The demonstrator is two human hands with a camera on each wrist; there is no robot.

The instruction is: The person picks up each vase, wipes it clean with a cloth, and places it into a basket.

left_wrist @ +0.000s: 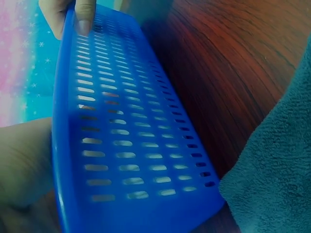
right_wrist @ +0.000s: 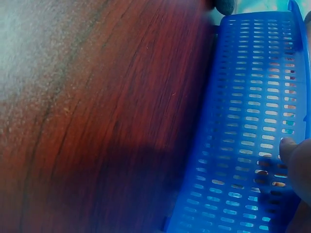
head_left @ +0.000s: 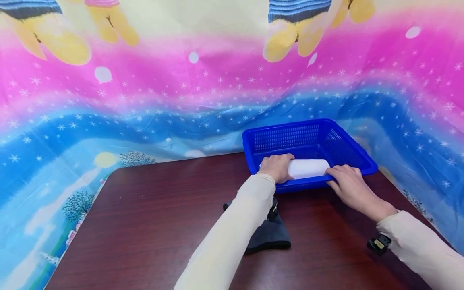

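Note:
A blue plastic basket (head_left: 297,186) with slotted walls stands at the table's back right. Inside it, along the front wall, lies a smooth white object (head_left: 308,168) with rounded ends; its kind cannot be told. My left hand (head_left: 276,167) reaches over the front rim and grips the left end of this white object; the rim hides part of the hand in the left wrist view. My right hand (head_left: 349,183) holds the basket's front rim near the right, its thumb (right_wrist: 290,150) outside against the slotted wall and its fingers over the rim.
A dark grey towel (head_left: 270,235) lies on the table in front of the basket, partly under my left forearm. The brown wooden table (head_left: 145,225) extends to the left. A colourful printed curtain (head_left: 181,88) hangs behind and at both sides.

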